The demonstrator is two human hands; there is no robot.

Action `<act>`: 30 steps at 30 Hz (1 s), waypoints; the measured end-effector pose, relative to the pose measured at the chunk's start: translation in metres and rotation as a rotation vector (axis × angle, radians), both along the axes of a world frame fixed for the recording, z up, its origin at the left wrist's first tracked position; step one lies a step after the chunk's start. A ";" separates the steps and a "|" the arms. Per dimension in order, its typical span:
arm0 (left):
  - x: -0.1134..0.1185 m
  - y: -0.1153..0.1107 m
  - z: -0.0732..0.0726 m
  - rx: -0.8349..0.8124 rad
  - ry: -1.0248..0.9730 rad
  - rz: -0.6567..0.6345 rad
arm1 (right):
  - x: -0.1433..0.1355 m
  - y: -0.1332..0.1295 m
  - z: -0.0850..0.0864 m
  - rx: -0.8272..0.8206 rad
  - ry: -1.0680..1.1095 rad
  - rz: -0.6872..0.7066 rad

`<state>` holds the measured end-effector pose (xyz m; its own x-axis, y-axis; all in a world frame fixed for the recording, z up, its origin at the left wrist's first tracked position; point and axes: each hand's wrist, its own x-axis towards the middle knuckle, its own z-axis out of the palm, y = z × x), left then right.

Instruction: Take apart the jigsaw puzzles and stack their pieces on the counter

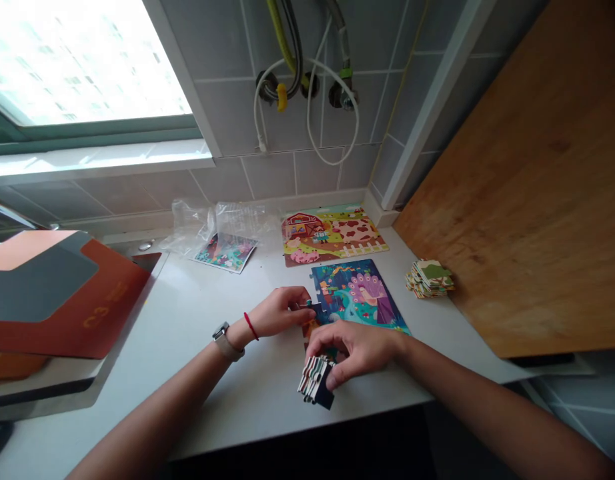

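My left hand [282, 310] is at the left edge of a dark blue jigsaw puzzle [345, 283] with a purple peacock on it. Its thumb and fingers pinch a small dark puzzle piece [315, 308] against that edge; whether the piece is joined cannot be made out. Closer to me, my right hand [357, 350] grips a stack of puzzle pieces [315, 381], its thick edges showing in layers. The right hand and wrist hide part of the puzzle's lower side. Behind lies a farm jigsaw puzzle [332, 235] with a red barn and a spotted cow.
Another pile of puzzle pieces [428, 278] sits at the right, near a wooden panel [512, 200]. Clear plastic bags [217, 220] partly cover a picture card [230, 253] by the wall. An orange and grey folder-like box [62, 293] occupies the left of the white counter [197, 393].
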<state>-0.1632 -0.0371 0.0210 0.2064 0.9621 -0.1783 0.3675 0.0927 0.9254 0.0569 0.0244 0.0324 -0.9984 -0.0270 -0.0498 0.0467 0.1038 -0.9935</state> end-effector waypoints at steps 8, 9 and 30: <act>0.003 0.004 -0.017 -0.079 -0.392 0.359 | -0.003 0.026 -0.001 -0.324 0.139 -0.389; 0.003 0.005 -0.018 -0.065 -0.394 0.366 | -0.005 0.031 -0.003 -0.311 0.161 -0.506; 0.000 -0.003 -0.024 0.169 -0.113 0.116 | 0.003 0.049 -0.020 0.270 0.081 -0.596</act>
<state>-0.1630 -0.0404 -0.0032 0.1020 0.9948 0.0049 0.2567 -0.0311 0.9660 0.0602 0.0731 0.0122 -0.8395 0.5343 0.0986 0.0993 0.3294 -0.9390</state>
